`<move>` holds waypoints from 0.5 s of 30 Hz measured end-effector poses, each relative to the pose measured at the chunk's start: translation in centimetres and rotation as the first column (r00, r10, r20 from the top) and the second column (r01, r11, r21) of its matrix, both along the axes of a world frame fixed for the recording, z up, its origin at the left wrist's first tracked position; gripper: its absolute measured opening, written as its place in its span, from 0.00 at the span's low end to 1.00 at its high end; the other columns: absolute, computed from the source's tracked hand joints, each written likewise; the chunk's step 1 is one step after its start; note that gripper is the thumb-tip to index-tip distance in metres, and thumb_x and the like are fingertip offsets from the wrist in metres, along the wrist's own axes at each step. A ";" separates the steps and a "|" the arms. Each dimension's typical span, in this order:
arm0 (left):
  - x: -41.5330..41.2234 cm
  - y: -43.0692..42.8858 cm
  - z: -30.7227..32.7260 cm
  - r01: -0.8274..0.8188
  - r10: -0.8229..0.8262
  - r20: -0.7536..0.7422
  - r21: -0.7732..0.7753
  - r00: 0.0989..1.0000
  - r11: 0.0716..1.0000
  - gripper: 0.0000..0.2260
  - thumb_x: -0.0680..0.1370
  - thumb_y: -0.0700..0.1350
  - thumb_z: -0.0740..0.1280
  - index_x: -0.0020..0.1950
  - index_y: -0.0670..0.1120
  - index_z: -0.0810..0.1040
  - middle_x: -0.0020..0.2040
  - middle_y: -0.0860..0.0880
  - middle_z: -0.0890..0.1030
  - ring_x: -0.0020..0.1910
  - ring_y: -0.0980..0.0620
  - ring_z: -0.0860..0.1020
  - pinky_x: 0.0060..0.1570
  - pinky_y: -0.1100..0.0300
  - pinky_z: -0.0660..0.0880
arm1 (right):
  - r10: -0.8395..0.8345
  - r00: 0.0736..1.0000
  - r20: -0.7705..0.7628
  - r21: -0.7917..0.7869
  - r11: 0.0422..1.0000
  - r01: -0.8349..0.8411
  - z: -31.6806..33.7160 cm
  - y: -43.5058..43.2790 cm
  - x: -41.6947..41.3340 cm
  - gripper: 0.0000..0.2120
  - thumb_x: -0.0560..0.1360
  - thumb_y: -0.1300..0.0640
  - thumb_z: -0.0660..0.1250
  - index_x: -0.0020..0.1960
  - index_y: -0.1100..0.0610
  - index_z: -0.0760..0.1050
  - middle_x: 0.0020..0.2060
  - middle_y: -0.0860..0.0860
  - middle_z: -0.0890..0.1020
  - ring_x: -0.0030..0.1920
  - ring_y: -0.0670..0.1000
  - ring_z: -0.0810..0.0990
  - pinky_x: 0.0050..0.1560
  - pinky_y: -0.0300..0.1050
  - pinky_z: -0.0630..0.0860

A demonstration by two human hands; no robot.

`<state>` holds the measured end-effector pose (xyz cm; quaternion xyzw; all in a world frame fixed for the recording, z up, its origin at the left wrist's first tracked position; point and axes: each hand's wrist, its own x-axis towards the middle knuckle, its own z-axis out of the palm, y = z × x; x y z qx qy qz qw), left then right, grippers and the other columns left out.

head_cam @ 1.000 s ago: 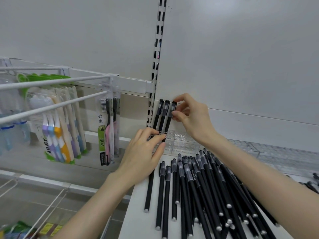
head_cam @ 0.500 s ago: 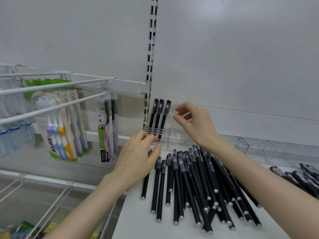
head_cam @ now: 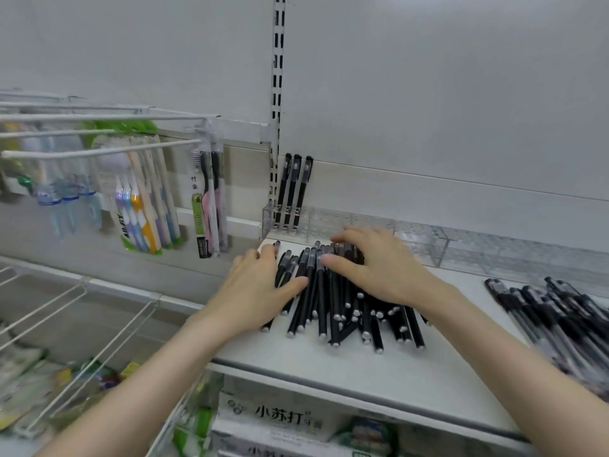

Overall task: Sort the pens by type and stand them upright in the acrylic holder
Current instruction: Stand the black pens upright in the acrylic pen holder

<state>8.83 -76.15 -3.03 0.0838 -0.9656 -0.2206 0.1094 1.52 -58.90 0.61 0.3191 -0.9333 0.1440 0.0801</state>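
While three pens [head_cam: 292,189] stood upright at the left end of the acrylic holder [head_cam: 421,242], my left hand [head_cam: 260,285] and right hand [head_cam: 382,268] lay flat, fingers loose, gripping nothing, upon the black pen pile [head_cam: 324,308] just before it

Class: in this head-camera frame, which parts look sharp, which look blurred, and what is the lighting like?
Head view: the three standing pens are fairly sharp; head view: the far-right pen pile and the goods under the wire rack at lower left are smeared; head view: light is soft and even, with faint shadows; head view: the acrylic holder shows small glints.
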 end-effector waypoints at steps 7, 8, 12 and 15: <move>-1.4 0.2 1.6 -0.016 0.000 0.110 0.136 0.994 0.991 0.21 0.73 0.48 0.71 0.61 0.41 0.70 0.52 0.47 0.74 0.50 0.49 0.73 0.52 0.54 0.72 | 0.002 0.997 0.080 0.019 1.000 -0.003 -0.8 0.4 0.3 0.27 0.77 0.36 0.56 0.73 0.44 0.63 0.76 0.47 0.59 0.76 0.52 0.54 0.73 0.54 0.50; -1.6 0.1 1.8 -0.017 0.002 0.125 0.122 0.992 0.992 0.18 0.73 0.47 0.71 0.58 0.42 0.71 0.48 0.48 0.74 0.47 0.49 0.73 0.49 0.55 0.73 | 0.005 0.997 0.083 0.016 1.000 -0.006 -0.8 0.5 0.3 0.27 0.77 0.36 0.57 0.73 0.45 0.63 0.76 0.48 0.59 0.76 0.52 0.54 0.73 0.54 0.50; -2.2 -0.5 2.2 -0.007 -0.013 0.163 0.121 0.987 0.993 0.10 0.70 0.44 0.70 0.45 0.39 0.75 0.34 0.48 0.74 0.33 0.50 0.71 0.31 0.59 0.66 | 0.023 0.995 0.099 -0.007 1.000 -0.022 -0.9 0.6 0.3 0.27 0.77 0.37 0.57 0.73 0.45 0.63 0.76 0.48 0.59 0.76 0.52 0.53 0.75 0.55 0.51; -2.5 -0.6 2.4 0.000 -0.016 0.180 0.089 0.984 0.996 0.11 0.71 0.44 0.70 0.37 0.43 0.68 0.31 0.48 0.70 0.29 0.51 0.67 0.28 0.59 0.62 | 0.024 0.994 0.107 -0.019 1.000 -0.022 -0.9 0.7 0.3 0.27 0.77 0.37 0.57 0.73 0.45 0.63 0.76 0.48 0.60 0.76 0.52 0.54 0.75 0.55 0.51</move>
